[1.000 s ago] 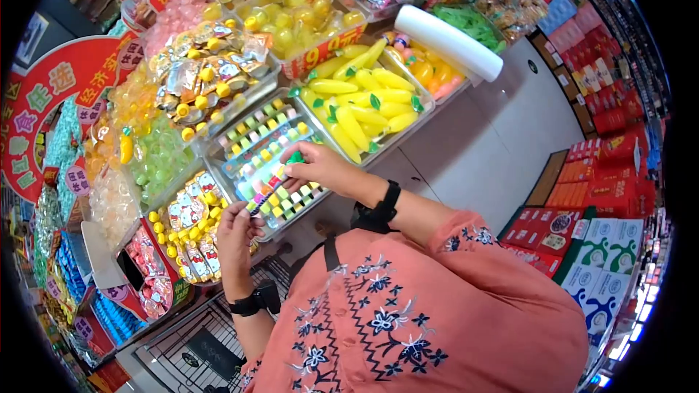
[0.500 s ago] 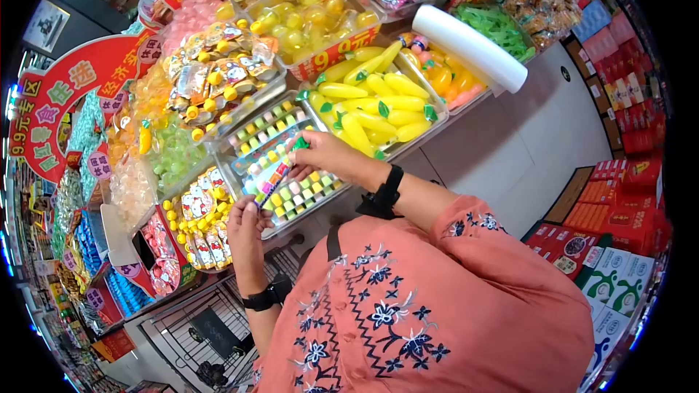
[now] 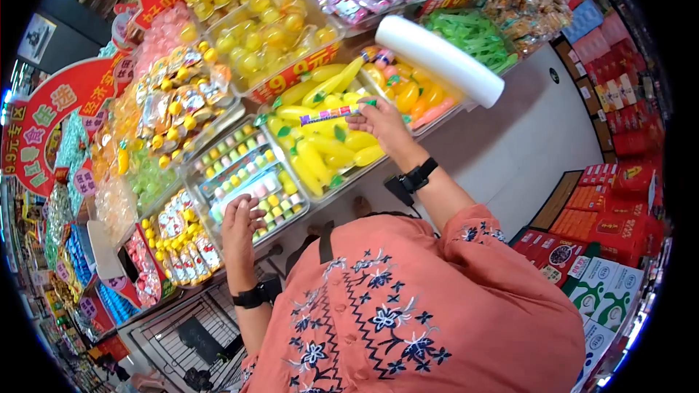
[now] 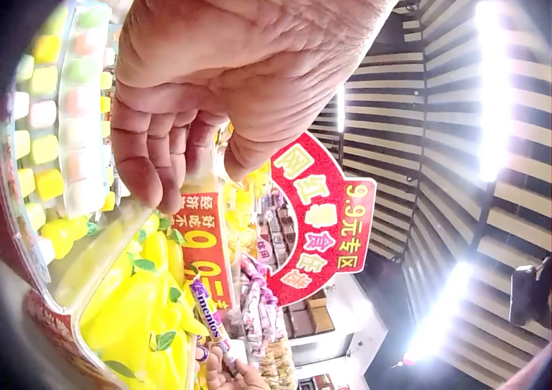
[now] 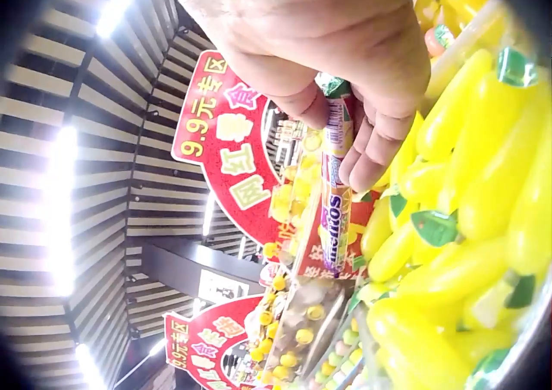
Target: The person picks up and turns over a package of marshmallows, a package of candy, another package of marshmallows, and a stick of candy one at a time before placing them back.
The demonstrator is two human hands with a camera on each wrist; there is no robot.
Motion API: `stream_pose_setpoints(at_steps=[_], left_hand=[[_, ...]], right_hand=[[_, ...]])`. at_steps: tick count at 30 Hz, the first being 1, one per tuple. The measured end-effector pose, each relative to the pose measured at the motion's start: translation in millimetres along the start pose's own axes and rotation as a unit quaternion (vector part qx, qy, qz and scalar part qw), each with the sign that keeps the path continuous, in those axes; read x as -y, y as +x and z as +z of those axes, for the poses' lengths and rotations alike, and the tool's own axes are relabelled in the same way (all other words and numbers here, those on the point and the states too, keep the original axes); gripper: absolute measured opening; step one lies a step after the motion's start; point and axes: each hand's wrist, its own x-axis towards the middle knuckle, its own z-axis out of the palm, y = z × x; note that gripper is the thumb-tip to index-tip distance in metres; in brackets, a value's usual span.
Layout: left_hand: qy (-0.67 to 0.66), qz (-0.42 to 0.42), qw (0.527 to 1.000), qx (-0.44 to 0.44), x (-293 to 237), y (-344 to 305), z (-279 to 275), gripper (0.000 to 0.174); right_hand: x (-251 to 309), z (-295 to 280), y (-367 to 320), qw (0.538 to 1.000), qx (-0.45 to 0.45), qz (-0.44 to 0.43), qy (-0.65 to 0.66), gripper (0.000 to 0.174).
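Note:
My right hand pinches one end of a mentos candy roll between thumb and fingers. The roll has a multicoloured wrapper with a purple end and a green end, and it lies level above yellow banana-shaped packs. In the right wrist view the printed side of the roll shows below the fingers. My left hand holds nothing; its fingers bend loosely over the near corner of a tray with pastel candy cubes. The left wrist view shows its palm beside those cubes.
A white plastic roll lies across the orange candies and green packets on the right. Yellow-capped pouches fill a bin left of the cubes. Red price signs stand at the left. A wire cart is below.
My right hand has moved right and away from the left hand, carrying the candy roll over the banana-shaped packs. The left hand has let go of the roll's other end and stays over the cubes.

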Motion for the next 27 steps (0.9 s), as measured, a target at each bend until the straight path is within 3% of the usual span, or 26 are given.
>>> stream_pose_setpoints(at_steps=[2, 10, 21, 23, 27], left_hand=[[0.0, 0.001, 1.0, 0.008, 2.0, 1.6, 10.0, 0.036], [0.018, -0.015, 1.0, -0.011, 7.7, 3.5, 36.6, 0.039], [0.005, -0.04, 0.998, -0.057, 25.0, -17.2, 37.7, 0.037], [0.019, -0.032, 0.997, -0.064, 29.0, -22.4, 33.4, 0.042], [0.023, -0.033, 0.996, -0.077, 32.4, -23.6, 26.4, 0.046]], right_hand=[[-2.6, -14.6, 3.6, 0.999, -0.034, 0.008, -0.003, 0.026], [-18.3, -43.9, 19.3, 0.998, -0.025, 0.06, -0.01, 0.022], [-10.5, -54.7, 30.0, 0.989, -0.039, 0.117, -0.076, 0.048], [-31.2, -44.4, 28.5, 0.985, -0.002, 0.151, -0.087, 0.055], [-10.1, -60.5, 25.8, 0.984, 0.001, 0.127, -0.129, 0.057]])
